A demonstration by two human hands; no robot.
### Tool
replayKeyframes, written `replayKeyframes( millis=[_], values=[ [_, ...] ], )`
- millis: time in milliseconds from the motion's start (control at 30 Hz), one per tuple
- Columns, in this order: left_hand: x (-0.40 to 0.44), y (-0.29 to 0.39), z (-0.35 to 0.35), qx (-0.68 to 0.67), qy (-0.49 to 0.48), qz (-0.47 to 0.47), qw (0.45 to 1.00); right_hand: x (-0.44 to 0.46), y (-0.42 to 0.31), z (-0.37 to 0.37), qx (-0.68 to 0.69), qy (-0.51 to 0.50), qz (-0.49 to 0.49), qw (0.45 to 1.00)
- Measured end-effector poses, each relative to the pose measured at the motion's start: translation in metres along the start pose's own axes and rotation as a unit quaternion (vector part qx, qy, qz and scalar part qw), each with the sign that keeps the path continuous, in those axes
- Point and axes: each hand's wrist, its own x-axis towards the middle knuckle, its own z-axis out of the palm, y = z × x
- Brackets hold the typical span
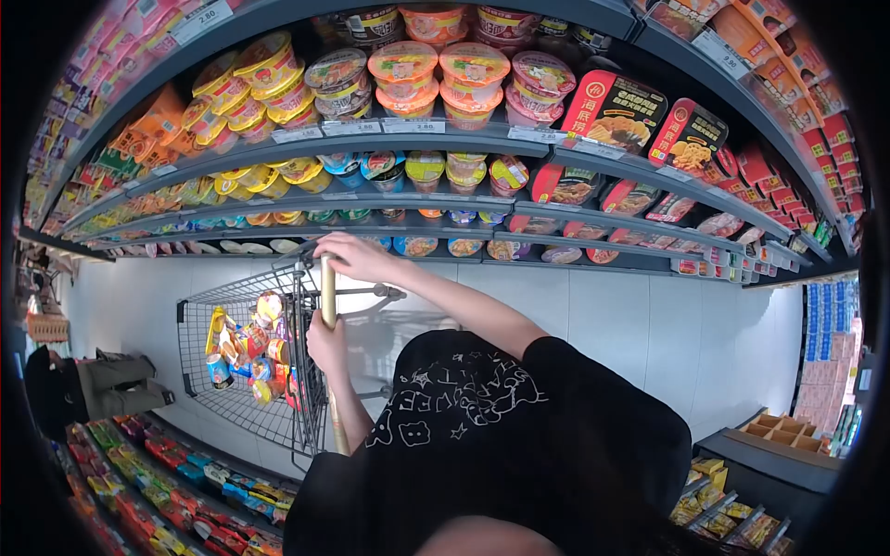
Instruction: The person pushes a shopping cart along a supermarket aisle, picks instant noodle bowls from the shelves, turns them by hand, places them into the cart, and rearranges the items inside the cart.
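Observation:
A wire shopping cart [209,343] stands in front of my body, with a pale yellow push bar [328,292]. Near the bar's upper end, on the side by the noodle shelves, my left hand [348,257] is closed over it. Farther down the same bar my right hand [326,341] wraps round it. Inside the basket lie several colourful packages, among them a blue can-like container [219,372], a yellow bag [216,326] and a round tub [270,307].
Shelves of cup noodles [402,63] and red boxed meals [614,111] run along one side. Opposite are shelves of bagged snacks [176,463]. Beyond the cart stands another person [102,385]. A dark display unit [788,454] with a divided tray is behind me.

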Motion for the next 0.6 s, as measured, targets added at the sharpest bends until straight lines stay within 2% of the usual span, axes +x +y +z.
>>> replayKeyframes(
  millis=[33,67,100,200,267,300,367,400,467,600],
  values=[
    [0.001,0.002,-0.004,0.013,0.015,0.004,1.0,0.002,-0.009,-0.016,0.045,0.013,0.032,0.998],
    [0.002,0.004,-0.007,0.01,0.015,0.005,1.0,0.006,-0.014,-0.036,-0.012,0.058,-0.021,0.998],
    [0.002,0.006,-0.01,0.037,0.038,0.022,0.998,0.01,-0.026,-0.064,-0.036,0.064,0.01,0.997],
    [0.008,0.005,-0.009,0.089,0.068,0.033,0.993,0.039,-0.046,-0.148,-0.133,0.197,0.002,0.971],
    [0.011,0.005,-0.01,0.098,0.071,0.026,0.992,0.069,-0.054,-0.202,-0.264,0.315,-0.063,0.909],
    [0.014,0.004,-0.009,0.102,0.073,0.029,0.992,0.084,-0.055,-0.228,-0.261,0.324,-0.006,0.909],
    [0.015,0.0,-0.008,0.109,0.071,0.026,0.991,0.108,-0.015,-0.265,-0.339,0.303,0.114,0.883],
    [0.016,-0.001,-0.007,0.109,0.071,0.026,0.991,0.12,-0.003,-0.27,-0.337,0.299,0.114,0.885],
    [0.017,-0.002,-0.007,0.107,0.074,0.035,0.991,0.139,0.014,-0.275,-0.379,0.346,0.087,0.854],
    [0.017,0.002,-0.01,0.098,0.066,0.025,0.993,0.154,0.053,-0.275,-0.418,0.334,0.105,0.838]
  ],
)
